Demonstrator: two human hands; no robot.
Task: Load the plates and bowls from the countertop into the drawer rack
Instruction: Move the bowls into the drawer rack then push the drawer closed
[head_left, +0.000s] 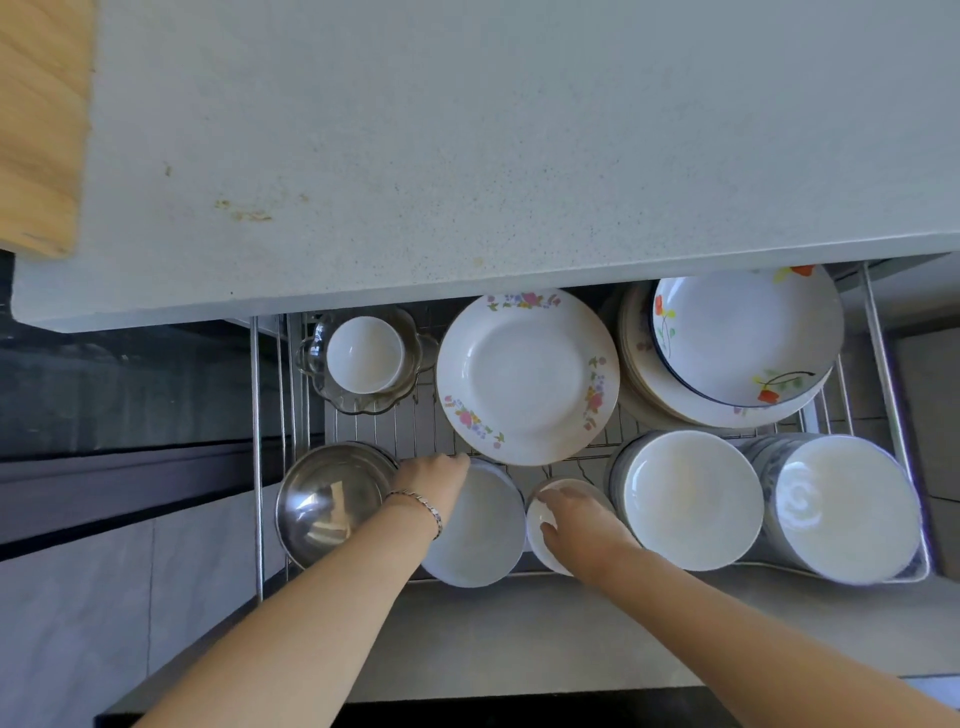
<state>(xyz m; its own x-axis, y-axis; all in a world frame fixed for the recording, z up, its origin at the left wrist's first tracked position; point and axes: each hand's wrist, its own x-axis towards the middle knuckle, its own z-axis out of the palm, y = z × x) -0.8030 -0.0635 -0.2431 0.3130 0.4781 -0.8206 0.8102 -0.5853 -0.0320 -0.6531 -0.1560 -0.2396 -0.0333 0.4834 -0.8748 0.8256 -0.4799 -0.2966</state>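
Head view looks straight down past the pale speckled bench (467, 156), with a wooden board (36, 119) at its far left edge, onto the pulled-out wire drawer rack (257, 441). Just left of the left hand (431, 480) sits a steel bowl (327, 501); beyond it, a small white cup (363, 354) rests inside a glass dish (358, 400). The left hand, a bracelet (421, 505) on its wrist, has its fingers (457, 460) curled over the far rim of a white bowl (478, 540), gripping it. Beyond those fingertips lies a floral plate (527, 376). The right hand (582, 530) lies over a small white bowl (545, 519), fingers closed on its rim. Right of these fingers stand a stack of white bowls (691, 499) and a second, blue-patterned stack (847, 506); beyond them a flowered, blue-rimmed bowl (748, 332) tops a pile of plates (675, 400).
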